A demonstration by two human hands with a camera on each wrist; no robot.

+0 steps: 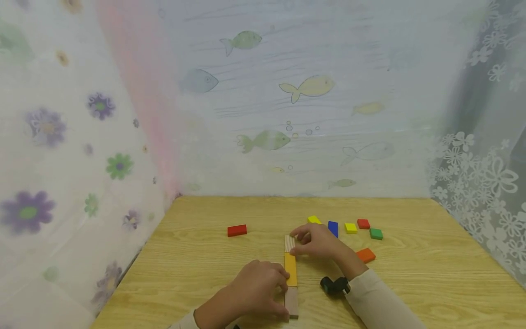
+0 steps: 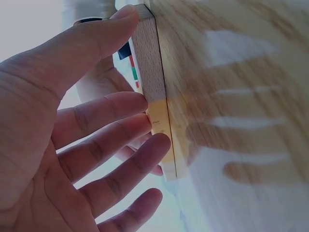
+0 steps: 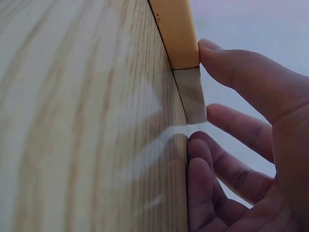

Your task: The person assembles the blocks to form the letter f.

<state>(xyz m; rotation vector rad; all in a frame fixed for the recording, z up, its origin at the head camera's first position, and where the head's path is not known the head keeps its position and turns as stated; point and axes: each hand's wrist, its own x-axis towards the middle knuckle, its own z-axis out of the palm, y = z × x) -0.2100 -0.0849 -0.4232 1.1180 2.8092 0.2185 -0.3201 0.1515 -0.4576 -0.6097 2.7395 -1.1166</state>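
Three wooden blocks lie end to end in a straight row on the table: a brownish plain block nearest, a yellow-orange block in the middle and a short pale block at the far end. My left hand is beside the row on its left. Its thumb touches the brownish block's near end, and its spread fingertips reach the row's side around the yellow-orange block. From the right, my right hand has its thumb at the yellow-orange block's far end and its index fingertip at the pale block's far end.
A red block lies left of the row. Beyond and right of my right hand are yellow, blue, red and green blocks. An orange block sits near the right forearm. A black device is at the right wrist.
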